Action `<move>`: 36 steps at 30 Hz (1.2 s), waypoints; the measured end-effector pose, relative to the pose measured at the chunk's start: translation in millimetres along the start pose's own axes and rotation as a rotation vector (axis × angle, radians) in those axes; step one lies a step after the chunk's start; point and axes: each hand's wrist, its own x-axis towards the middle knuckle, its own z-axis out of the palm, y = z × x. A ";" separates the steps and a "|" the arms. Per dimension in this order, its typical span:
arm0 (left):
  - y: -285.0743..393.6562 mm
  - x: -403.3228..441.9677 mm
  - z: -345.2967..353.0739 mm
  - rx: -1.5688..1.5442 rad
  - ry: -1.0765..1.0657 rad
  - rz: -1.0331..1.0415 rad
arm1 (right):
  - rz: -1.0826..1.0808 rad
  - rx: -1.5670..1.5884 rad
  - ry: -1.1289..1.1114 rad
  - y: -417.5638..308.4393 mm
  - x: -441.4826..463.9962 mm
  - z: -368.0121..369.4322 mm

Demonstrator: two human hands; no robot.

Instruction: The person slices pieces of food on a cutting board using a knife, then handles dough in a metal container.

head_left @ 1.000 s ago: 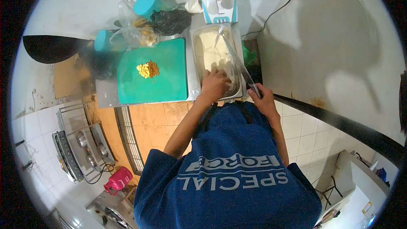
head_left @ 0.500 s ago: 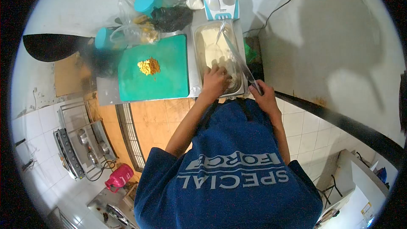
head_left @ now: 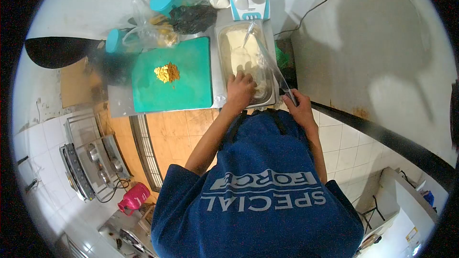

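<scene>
A rectangular metal tray [head_left: 223,62] stands on the counter with a pale cream-coloured mass [head_left: 241,55] in it. My left hand [head_left: 240,91] reaches over the tray's near end, fingers bent and slightly apart, the tips touching the pale mass. My right hand [head_left: 300,108] is closed round the handle of a long knife [head_left: 275,68]. Its blade slants up and left along the tray's right side. A shiny, narrow piece [head_left: 249,33] lies at the tray's far end; its kind is unclear.
Left of the tray lies a green cutting board [head_left: 191,83] with chopped yellow-orange food [head_left: 167,72]. A white and turquoise blender [head_left: 248,5] stands behind the tray. Teal-lidded containers [head_left: 165,1], a black plastic bag [head_left: 193,18] and clear bags [head_left: 158,33] crowd the back left.
My left hand has shifted slightly left in the tray, and its fingers have moved off the tray's near right part. The right hand and the knife stay almost in place.
</scene>
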 end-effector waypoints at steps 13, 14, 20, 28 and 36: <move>-1.9 2.6 -6.9 -0.050 -0.044 0.015 | 0.092 -0.005 -0.058 -4.5 7.2 -0.8; -2.3 3.0 -8.4 -0.076 -0.057 0.004 | 0.094 -0.004 -0.053 1.2 7.3 0.7; -9.8 -0.8 -41.6 -0.227 -0.024 -0.011 | 0.099 0.043 -0.051 -7.5 6.6 -2.6; -4.3 -1.3 -35.4 0.004 -0.079 -0.003 | -0.035 0.011 -0.004 1.9 7.5 2.0; -9.5 -3.8 -21.4 -0.005 0.021 0.024 | 0.041 0.006 -0.050 -8.6 7.1 -4.2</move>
